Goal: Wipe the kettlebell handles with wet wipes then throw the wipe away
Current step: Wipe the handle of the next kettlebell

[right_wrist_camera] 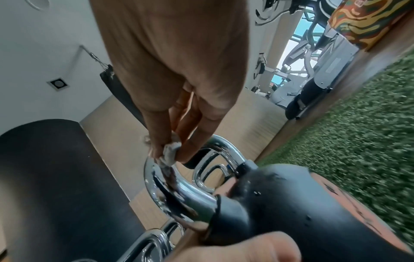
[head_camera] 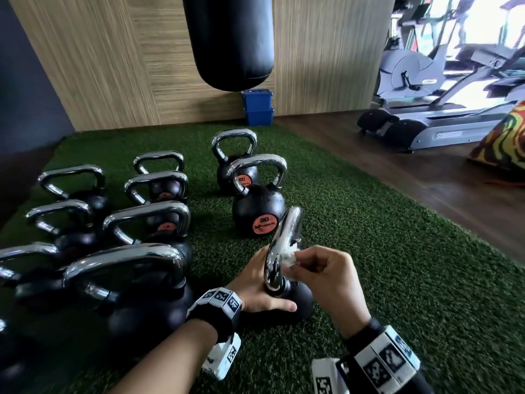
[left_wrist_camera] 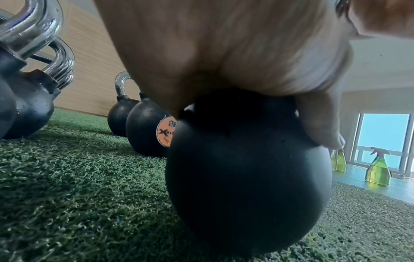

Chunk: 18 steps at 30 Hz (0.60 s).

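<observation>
A black kettlebell (head_camera: 299,298) with a chrome handle (head_camera: 279,245) stands on the green turf just in front of me. My left hand (head_camera: 255,282) grips the top of its round body, thumb along the near side; in the left wrist view the palm (left_wrist_camera: 224,53) presses on the ball (left_wrist_camera: 246,168). My right hand (head_camera: 324,273) pinches a crumpled white wet wipe (head_camera: 289,255) against the inner side of the handle. In the right wrist view the wipe (right_wrist_camera: 170,152) sits between thumb and fingers on the chrome loop (right_wrist_camera: 186,193).
Several more chrome-handled kettlebells (head_camera: 147,220) crowd the turf (head_camera: 383,251) to the left, and two marked 20 (head_camera: 258,209) stand just beyond. A punching bag (head_camera: 230,38) hangs ahead above blue bins (head_camera: 258,109). A treadmill (head_camera: 426,123) and spray bottles (left_wrist_camera: 378,168) stand on the wooden floor to the right.
</observation>
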Each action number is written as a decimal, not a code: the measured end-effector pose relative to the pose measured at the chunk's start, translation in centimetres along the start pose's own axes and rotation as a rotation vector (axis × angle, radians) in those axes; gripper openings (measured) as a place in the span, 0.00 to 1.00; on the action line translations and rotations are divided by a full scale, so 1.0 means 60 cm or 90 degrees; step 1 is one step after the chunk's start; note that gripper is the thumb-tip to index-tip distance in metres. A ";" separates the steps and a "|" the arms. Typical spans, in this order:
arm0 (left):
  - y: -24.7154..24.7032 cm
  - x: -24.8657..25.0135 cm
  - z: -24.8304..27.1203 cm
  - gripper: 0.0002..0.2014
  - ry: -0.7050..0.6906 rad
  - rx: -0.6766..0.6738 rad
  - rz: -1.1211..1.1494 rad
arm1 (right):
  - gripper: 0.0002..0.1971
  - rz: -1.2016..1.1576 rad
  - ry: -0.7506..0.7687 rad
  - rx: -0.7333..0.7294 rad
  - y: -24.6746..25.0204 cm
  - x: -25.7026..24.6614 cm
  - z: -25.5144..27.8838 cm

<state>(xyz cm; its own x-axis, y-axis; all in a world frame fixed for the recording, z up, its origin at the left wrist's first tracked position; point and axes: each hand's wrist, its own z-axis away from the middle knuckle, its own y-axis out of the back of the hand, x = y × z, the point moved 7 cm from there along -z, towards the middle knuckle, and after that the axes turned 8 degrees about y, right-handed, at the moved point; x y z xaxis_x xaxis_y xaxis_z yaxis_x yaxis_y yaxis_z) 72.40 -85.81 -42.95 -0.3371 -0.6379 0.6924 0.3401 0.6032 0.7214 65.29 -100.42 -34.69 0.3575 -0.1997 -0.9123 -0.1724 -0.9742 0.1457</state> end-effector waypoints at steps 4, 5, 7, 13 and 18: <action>0.002 0.003 0.004 0.51 -0.003 0.010 0.031 | 0.13 -0.021 0.011 0.003 0.000 0.015 0.008; 0.004 0.004 0.005 0.52 -0.008 0.015 0.033 | 0.13 -0.018 0.011 0.000 -0.002 0.019 0.012; 0.006 0.007 0.007 0.52 -0.022 0.026 0.035 | 0.12 -0.006 -0.011 -0.009 -0.009 0.030 0.026; 0.004 0.011 0.005 0.51 -0.010 0.021 0.054 | 0.08 0.068 -0.013 -0.010 -0.012 0.053 0.040; 0.010 0.017 0.005 0.55 -0.049 0.042 0.019 | 0.07 0.132 0.031 -0.116 -0.014 0.041 0.012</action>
<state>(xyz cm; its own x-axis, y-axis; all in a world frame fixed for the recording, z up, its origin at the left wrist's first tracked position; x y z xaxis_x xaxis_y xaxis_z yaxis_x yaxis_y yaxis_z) 71.97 -85.94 -41.78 -0.3947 -0.5826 0.7105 0.2935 0.6528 0.6984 65.64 -100.02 -37.33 0.3766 -0.3974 -0.8368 -0.0804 -0.9139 0.3978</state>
